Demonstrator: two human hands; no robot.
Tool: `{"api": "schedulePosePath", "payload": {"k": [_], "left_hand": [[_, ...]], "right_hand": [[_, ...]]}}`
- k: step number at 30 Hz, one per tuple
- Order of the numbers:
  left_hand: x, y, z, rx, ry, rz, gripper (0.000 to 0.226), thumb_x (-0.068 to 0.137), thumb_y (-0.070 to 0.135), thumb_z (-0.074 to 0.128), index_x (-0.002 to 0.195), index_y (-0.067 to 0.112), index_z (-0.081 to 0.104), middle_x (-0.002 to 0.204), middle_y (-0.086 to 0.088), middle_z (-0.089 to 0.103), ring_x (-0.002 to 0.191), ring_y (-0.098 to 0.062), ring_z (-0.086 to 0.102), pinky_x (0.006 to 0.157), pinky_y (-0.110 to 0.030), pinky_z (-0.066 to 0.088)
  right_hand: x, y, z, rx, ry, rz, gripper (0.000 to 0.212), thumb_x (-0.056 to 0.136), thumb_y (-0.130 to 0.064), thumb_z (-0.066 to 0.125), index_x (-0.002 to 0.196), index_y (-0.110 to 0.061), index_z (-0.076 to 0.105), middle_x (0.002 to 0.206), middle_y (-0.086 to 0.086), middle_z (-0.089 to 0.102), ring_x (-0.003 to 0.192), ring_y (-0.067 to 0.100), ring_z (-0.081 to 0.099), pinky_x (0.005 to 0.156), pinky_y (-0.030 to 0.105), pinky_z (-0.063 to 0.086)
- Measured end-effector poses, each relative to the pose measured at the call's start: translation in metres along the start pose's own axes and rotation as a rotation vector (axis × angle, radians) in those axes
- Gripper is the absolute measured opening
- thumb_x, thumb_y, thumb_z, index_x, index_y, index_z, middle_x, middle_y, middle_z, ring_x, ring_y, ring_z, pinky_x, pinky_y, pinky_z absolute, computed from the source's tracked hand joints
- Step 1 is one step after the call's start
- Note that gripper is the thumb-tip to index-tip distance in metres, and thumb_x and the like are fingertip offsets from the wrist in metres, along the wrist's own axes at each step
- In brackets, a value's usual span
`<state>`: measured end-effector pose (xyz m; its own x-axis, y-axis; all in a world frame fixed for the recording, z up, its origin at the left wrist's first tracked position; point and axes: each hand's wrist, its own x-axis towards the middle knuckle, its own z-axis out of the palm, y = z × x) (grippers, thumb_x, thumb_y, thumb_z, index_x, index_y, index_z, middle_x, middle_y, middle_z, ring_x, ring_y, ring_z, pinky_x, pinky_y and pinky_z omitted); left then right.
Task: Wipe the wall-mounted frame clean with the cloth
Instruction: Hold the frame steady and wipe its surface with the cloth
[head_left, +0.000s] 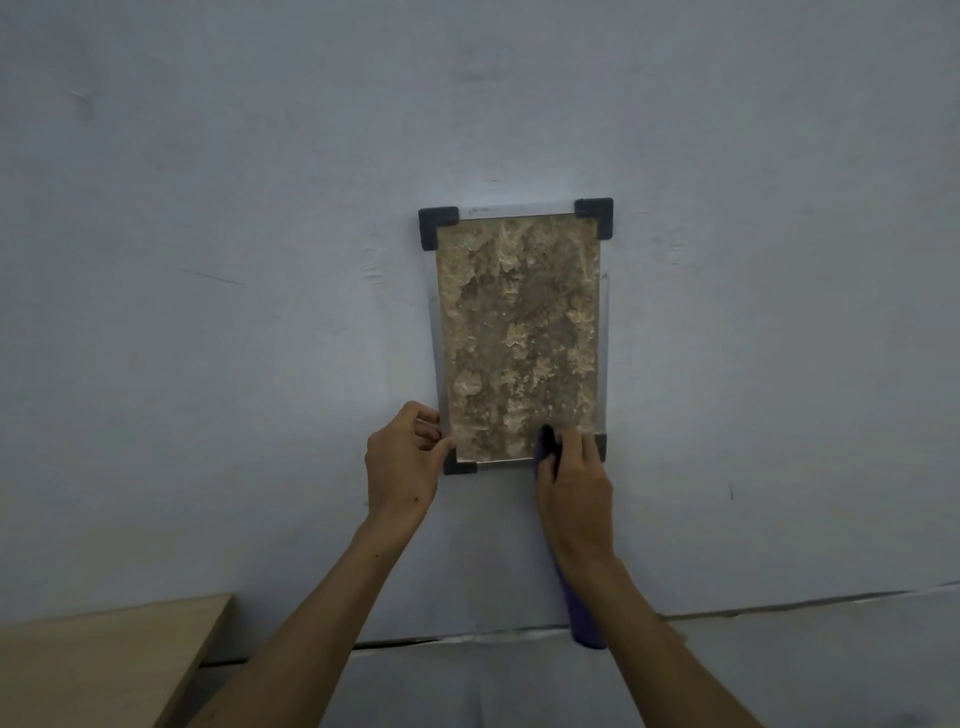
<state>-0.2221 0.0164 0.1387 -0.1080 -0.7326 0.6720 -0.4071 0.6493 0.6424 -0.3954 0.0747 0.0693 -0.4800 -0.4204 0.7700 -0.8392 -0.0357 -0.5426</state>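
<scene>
A tall wall-mounted frame (519, 332) with a mottled brown panel and dark corner brackets hangs on the pale wall. My left hand (402, 462) pinches its lower left edge just above the bottom-left bracket. My right hand (574, 483) grips a blue-purple cloth (584, 613) and presses its dark bunched end against the lower right of the frame, hiding the bottom-right corner. The rest of the cloth hangs down under my right wrist.
A light wooden tabletop (104, 660) juts in at the lower left. A dark seam (467, 636) runs across the wall below the frame. Bare pale wall (208, 260) surrounds the frame on all sides.
</scene>
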Motion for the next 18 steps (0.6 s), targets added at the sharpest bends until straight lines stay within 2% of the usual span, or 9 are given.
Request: {"api": "schedulePosePath", "payload": {"k": [3,5,8,13,18], "left_hand": [[-0.002,-0.008,0.0,-0.025,0.005,-0.048,0.019,0.079,0.021,0.085,0.091,0.014,0.072,0.075,0.008,0.069,0.07,-0.002,0.068,0.062,-0.011,0.055],[-0.001,-0.01,0.0,-0.046,-0.003,-0.07,0.016,0.078,0.023,0.086,0.087,0.015,0.075,0.074,0.008,0.071,0.069,0.0,0.068,0.066,-0.017,0.059],[0.001,-0.012,-0.004,-0.089,-0.032,-0.123,0.014,0.077,0.024,0.087,0.083,0.016,0.078,0.073,0.008,0.073,0.068,-0.001,0.07,0.069,-0.023,0.062],[0.002,-0.013,-0.006,-0.158,-0.068,-0.165,0.014,0.076,0.02,0.088,0.083,0.014,0.078,0.074,0.004,0.074,0.069,-0.005,0.071,0.07,-0.026,0.063],[0.004,-0.016,-0.006,-0.22,-0.075,-0.18,0.011,0.078,0.018,0.086,0.086,0.013,0.081,0.074,0.001,0.076,0.07,-0.01,0.073,0.071,-0.031,0.064]], "right_hand": [[-0.012,-0.025,0.023,-0.001,-0.025,-0.027,0.014,0.093,0.0,0.066,0.105,-0.003,0.061,0.099,0.015,0.063,0.073,0.027,0.063,0.056,0.023,0.04],[-0.015,-0.035,0.031,0.01,-0.03,-0.038,0.02,0.091,0.0,0.069,0.109,-0.002,0.062,0.099,0.015,0.064,0.071,0.025,0.064,0.054,0.021,0.044],[-0.017,-0.036,0.032,0.046,-0.042,-0.078,0.018,0.096,-0.007,0.066,0.112,-0.004,0.059,0.102,0.013,0.062,0.072,0.023,0.063,0.056,0.026,0.055],[-0.017,-0.032,0.026,0.083,-0.032,-0.104,0.019,0.099,-0.01,0.063,0.116,-0.004,0.057,0.106,0.014,0.06,0.073,0.025,0.064,0.058,0.03,0.055],[-0.014,-0.048,0.039,0.008,-0.115,-0.341,0.02,0.095,-0.007,0.067,0.114,-0.005,0.062,0.1,0.012,0.064,0.072,0.026,0.065,0.055,0.032,0.053]]}}
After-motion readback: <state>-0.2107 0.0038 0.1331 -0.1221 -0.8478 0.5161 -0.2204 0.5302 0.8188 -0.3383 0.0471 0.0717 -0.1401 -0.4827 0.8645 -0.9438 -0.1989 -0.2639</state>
